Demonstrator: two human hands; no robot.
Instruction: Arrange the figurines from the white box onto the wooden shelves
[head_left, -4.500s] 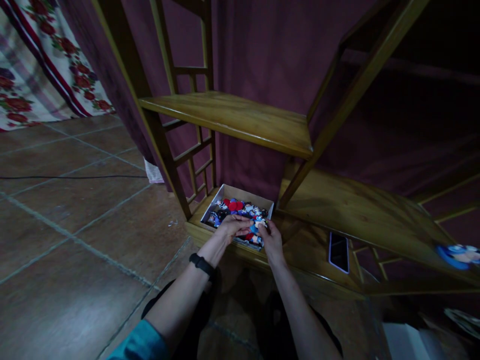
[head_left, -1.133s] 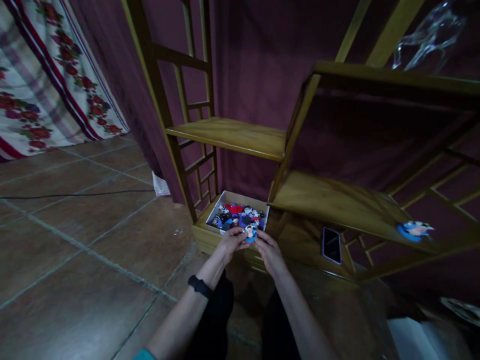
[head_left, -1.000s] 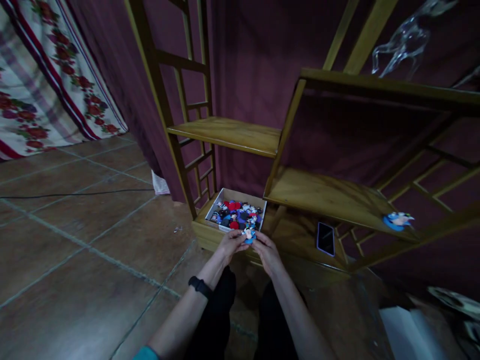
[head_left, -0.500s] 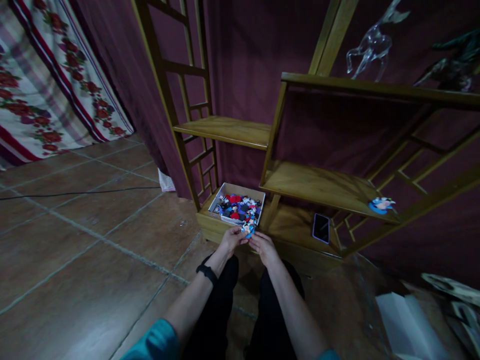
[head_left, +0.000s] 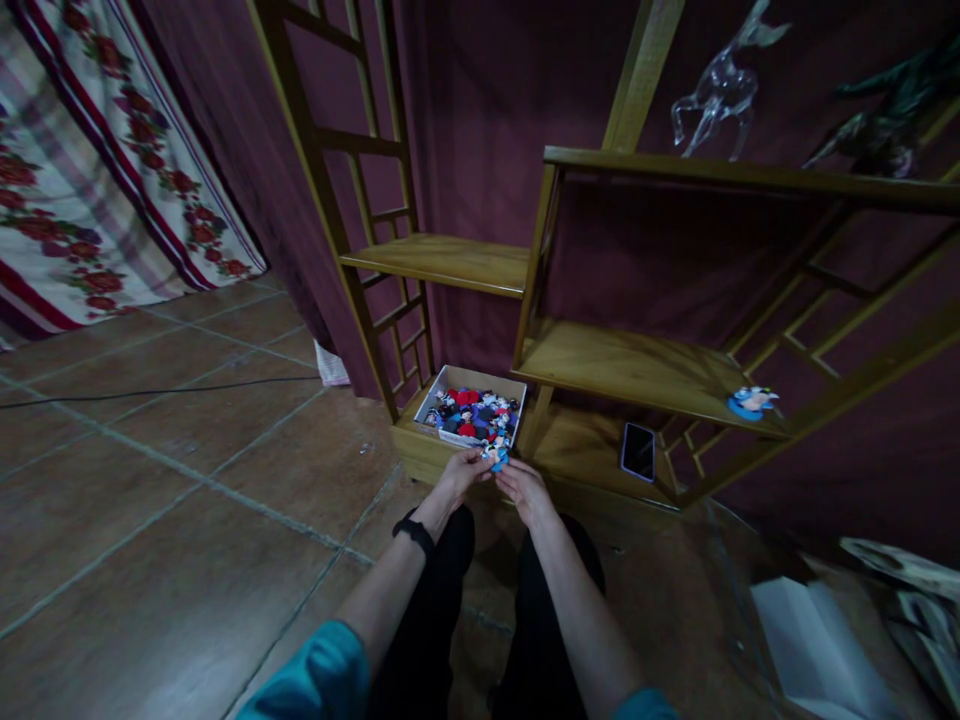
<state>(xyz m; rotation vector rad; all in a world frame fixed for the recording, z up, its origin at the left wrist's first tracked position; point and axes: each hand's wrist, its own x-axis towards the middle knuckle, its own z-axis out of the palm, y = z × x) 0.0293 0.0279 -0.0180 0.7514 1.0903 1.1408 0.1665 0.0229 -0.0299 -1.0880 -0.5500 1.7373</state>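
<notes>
Toy figurine (head_left: 496, 455) at lower centre sits pinched by fingers of left hand (head_left: 457, 476) and right hand (head_left: 527, 490); handling seems underway, the next move needing steadiness.

My left hand (head_left: 460, 474) and right hand (head_left: 525, 490) sit close together in front of me, fingertips turned toward each other, thumbs and fingers drawn into a pinch. Behind them, my bare forearms (head_left: 391, 592) spread apart.

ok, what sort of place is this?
Probably a home's living or display area, though it could be a staged set: open yellow-brown wooden display shelving, a clear four-legged animal figurine on it, and a plum fabric curtain behind.
</notes>
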